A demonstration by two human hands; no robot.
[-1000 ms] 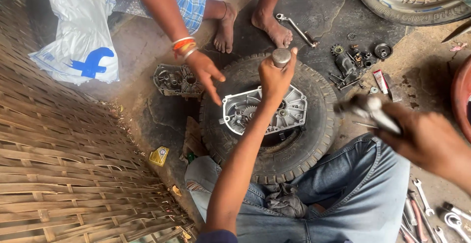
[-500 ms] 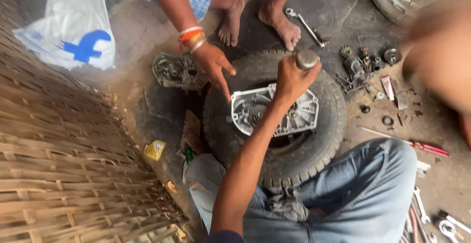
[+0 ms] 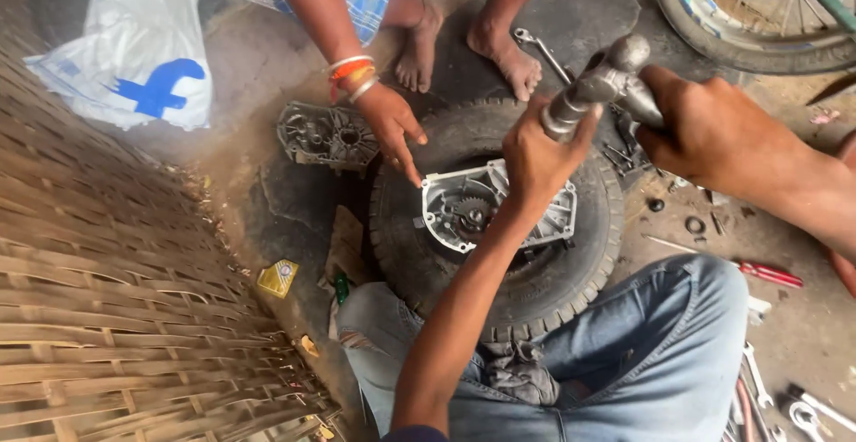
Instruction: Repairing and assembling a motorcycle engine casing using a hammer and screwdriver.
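Grey metal shaft part (image 3: pixel 596 85), stubby and cylindrical with a rounded knob end, held up above the tyre, tilted, knob toward the upper right. Gripped low by the left hand (image 3: pixel 538 152), fingers wrapped tight round its lower end; gripped high by the right hand (image 3: pixel 704 130), fingers curled close about the knobbed end. Directly beneath: an aluminium engine casing (image 3: pixel 495 206), gear visible inside, resting flat in the middle of a small knobbly tyre (image 3: pixel 499 219) lying on the ground. Touching the casing's left edge, a co-worker's hand (image 3: pixel 392 125) with orange and white bangles, fingers spread and pointing down. Just left of the tyre, a second casing half (image 3: pixel 325 134). Beyond, the co-worker's bare feet, a spanner (image 3: pixel 539 49) beside them. Right of the tyre, a red-handled screwdriver (image 3: pixel 758 271); far left, a woven cane screen (image 3: pixel 107 317) and a white plastic bag (image 3: pixel 134 41).
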